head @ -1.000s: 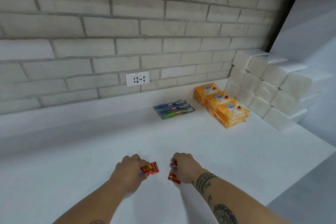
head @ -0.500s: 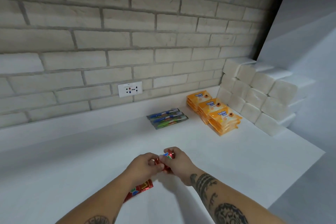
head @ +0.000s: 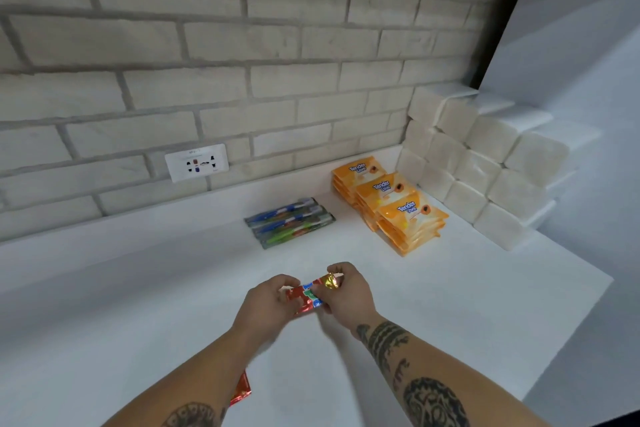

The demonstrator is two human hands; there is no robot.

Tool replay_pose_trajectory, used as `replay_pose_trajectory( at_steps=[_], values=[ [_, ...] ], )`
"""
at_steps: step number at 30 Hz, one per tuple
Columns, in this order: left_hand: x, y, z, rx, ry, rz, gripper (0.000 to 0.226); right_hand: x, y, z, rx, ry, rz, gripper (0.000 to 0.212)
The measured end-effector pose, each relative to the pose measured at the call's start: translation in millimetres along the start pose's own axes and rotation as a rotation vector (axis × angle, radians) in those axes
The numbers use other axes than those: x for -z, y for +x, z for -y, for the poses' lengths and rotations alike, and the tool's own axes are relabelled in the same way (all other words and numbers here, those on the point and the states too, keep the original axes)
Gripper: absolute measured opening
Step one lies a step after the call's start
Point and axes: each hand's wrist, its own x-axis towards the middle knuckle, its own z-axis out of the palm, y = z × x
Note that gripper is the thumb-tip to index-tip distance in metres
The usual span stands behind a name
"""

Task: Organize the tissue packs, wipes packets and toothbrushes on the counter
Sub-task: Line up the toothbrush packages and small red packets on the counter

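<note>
White counter (head: 450, 305), left hand (head: 268, 305), right hand (head: 349, 298) pinch foil packet (head: 308, 295) (curled grip)

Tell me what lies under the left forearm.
A red foil packet lies on the white counter, only its corner showing. The left forearm covers the rest, so its print cannot be seen.

A wall of pale, whitewashed bricks (head: 242, 45) with grey mortar lines runs along the back, and a white socket plate (head: 196, 163) is set low in it, just above the narrow white upstand (head: 138, 222) where the wall meets the white counter (head: 138, 288). At the right a smooth white side wall (head: 581, 45) rises, with a dark vertical strip (head: 509, 10) between it and the bricks. The light is soft and even, with faint shadows on the counter.
</note>
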Motion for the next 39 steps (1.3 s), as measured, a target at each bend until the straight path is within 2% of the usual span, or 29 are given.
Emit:
replay_pose_trajectory(
  at_steps=[5, 10, 15, 20, 25, 27, 30, 33, 36, 39],
  values=[
    [-8, 35, -2, -0.015, 0.059, -0.068, 0.022, 0, 41, -2, 0.051, -0.046, 0.041, 0.029],
    [19, 60, 15, 0.027, 0.062, -0.237, 0.024, -31, 72, 27, 0.099, -0.027, 0.094, 0.028],
    [67, 73, 40, 0.082, 0.112, -0.387, 0.032, -91, 87, 62, 0.207, -0.081, 0.204, 0.008],
    [99, 78, 79, 0.129, 0.186, -0.499, 0.031, -147, 98, 76, 0.276, -0.208, 0.265, 0.031],
    [111, 81, 98, 0.156, 0.481, -0.561, 0.030, -178, 100, 71, 0.323, -0.331, 0.219, 0.052],
    [115, 82, 104, 0.166, 0.497, -0.581, 0.028, -183, 98, 68, 0.399, -0.393, 0.189, 0.048],
    [117, 84, 107, 0.152, 0.463, -0.599, 0.027, -186, 94, 55, 0.672, -0.599, 0.179, 0.030],
    [112, 79, 115, 0.010, 0.514, -0.633, 0.027, -191, 90, 39, 0.822, -0.701, 0.159, 0.023],
    [106, 75, 124, -0.148, 0.658, -0.593, 0.034, -193, 92, 39, 0.861, -0.787, 0.147, 0.032],
    [110, 79, 125, -0.122, 0.723, -0.544, 0.047, -195, 94, 52, 0.857, -0.876, 0.229, 0.048]
  ],
)
